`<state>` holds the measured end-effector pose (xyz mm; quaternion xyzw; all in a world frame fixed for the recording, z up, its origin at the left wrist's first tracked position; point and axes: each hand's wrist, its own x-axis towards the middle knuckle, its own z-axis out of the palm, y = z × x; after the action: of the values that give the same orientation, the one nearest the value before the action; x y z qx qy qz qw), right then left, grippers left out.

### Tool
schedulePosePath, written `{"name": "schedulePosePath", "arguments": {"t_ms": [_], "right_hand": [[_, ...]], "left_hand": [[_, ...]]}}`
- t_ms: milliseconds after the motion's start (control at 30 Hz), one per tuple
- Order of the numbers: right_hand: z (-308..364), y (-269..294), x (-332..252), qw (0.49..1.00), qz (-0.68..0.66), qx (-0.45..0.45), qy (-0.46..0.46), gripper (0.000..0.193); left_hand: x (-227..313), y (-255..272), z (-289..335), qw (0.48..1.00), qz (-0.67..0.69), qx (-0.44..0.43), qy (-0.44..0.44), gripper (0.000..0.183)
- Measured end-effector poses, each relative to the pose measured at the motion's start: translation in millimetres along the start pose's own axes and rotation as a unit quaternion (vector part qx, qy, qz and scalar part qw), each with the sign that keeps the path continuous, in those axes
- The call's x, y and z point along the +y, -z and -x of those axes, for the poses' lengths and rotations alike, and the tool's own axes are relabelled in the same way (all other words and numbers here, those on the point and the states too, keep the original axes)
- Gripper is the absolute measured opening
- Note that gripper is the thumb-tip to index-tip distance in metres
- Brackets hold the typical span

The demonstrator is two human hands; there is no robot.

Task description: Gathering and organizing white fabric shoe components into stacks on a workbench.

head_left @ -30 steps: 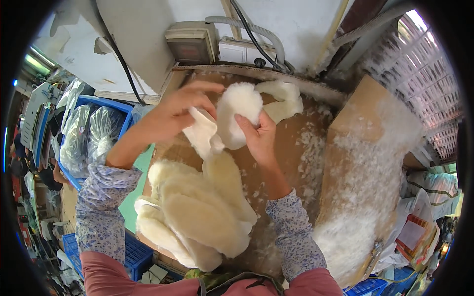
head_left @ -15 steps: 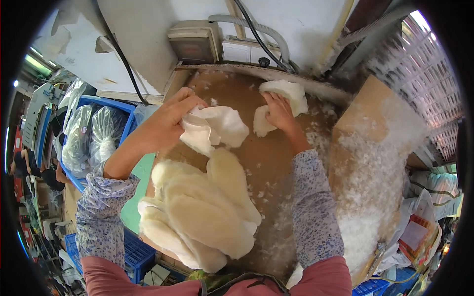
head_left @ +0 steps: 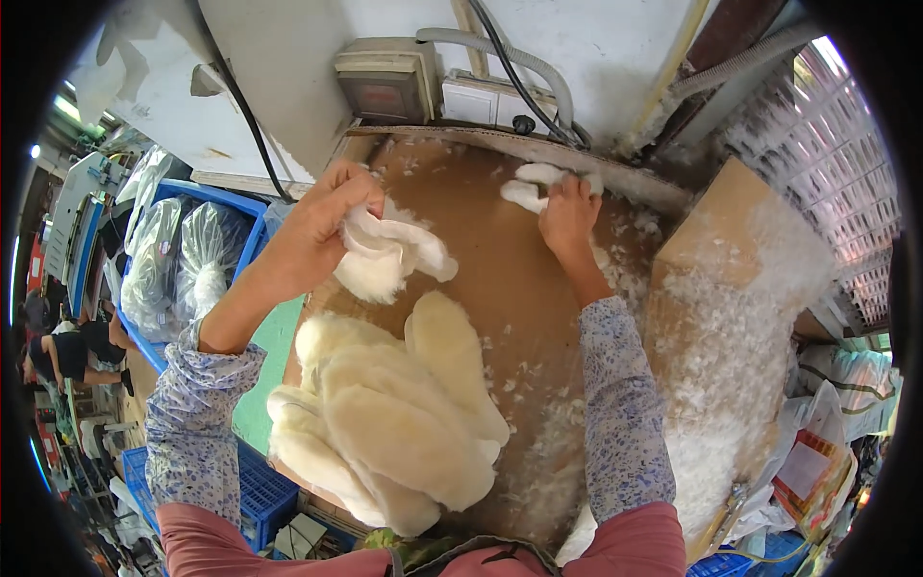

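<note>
My left hand (head_left: 322, 226) is closed on a folded white fluffy piece (head_left: 389, 252), soft like fleece and raised over the table's far left part. Its fingertips pinch the edge of that piece. Farther right, my right hand (head_left: 571, 216) is bent over white fluffy pieces (head_left: 535, 183) lying near the back edge, its fingers curled down on them. Those fingertips are partly hidden, so their grip is hard to make out. Close to me lies a loose pile of cream fleece insoles (head_left: 399, 418), long and rounded, overlapping one another.
The brown tabletop (head_left: 529, 308) has loose fluff scattered over it. At its right stands a cardboard sheet (head_left: 721, 226) coated with fluff. A blue crate (head_left: 255, 231) of plastic bags is on the left. Behind are a wall box (head_left: 387, 87) and a black cable (head_left: 510, 82).
My left hand has drawn a little left and up with the white piece, which hangs more bunched. My right hand has shifted right, and the pieces under it lie differently.
</note>
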<state>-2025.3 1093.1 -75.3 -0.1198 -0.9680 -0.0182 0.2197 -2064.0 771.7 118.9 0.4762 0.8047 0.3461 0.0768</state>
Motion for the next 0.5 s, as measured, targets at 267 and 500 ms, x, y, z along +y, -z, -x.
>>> {"name": "schedulePosePath", "arguments": {"t_ms": [267, 500], "right_hand": [[56.5, 56.8, -14.9, 0.896, -0.422, -0.135, -0.026, 0.026], [47.6, 87.8, -29.8, 0.786, -0.602, 0.029, -0.139, 0.038]], "left_hand": [[11.6, 4.6, 0.9, 0.999, -0.001, -0.024, -0.022, 0.035], [12.5, -8.1, -4.5, 0.986, 0.024, -0.159, 0.049, 0.086]]}}
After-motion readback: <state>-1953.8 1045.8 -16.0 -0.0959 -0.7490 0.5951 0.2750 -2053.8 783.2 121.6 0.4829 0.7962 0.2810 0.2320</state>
